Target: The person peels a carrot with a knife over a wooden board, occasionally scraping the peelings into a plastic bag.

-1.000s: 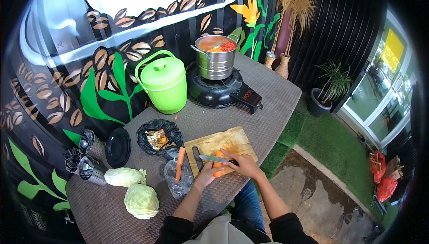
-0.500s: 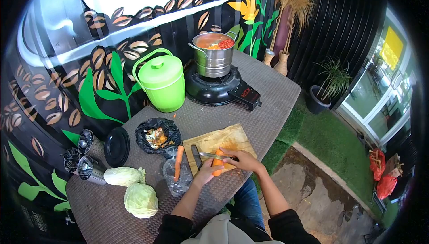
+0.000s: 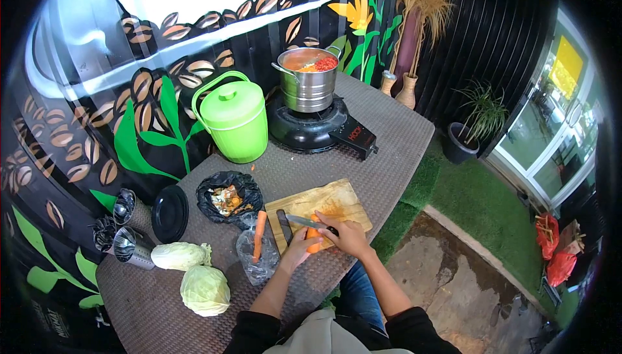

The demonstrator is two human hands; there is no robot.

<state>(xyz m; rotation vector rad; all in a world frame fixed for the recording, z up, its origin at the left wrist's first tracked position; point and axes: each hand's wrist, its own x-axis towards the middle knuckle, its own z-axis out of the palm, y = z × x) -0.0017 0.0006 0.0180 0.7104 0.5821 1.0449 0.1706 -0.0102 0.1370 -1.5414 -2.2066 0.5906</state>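
My right hand is closed round the dark handle of a knife, whose blade points left across the wooden cutting board. Under the blade, my left hand grips an orange carrot at the board's near side. Part of that carrot is hidden by my fingers. A dark, long, flat piece lies on the board's left end. Left of the board, another carrot rests on a clear plastic bag.
Two cabbages and a black bag of peelings lie to the left. Behind stand a green lidded bucket and a steel pot on a black stove. Cutlery holders and black plates are at far left.
The knife blade has shifted slightly left and up over the carrot, and my right hand has moved a little left with it. My left hand keeps its grip.
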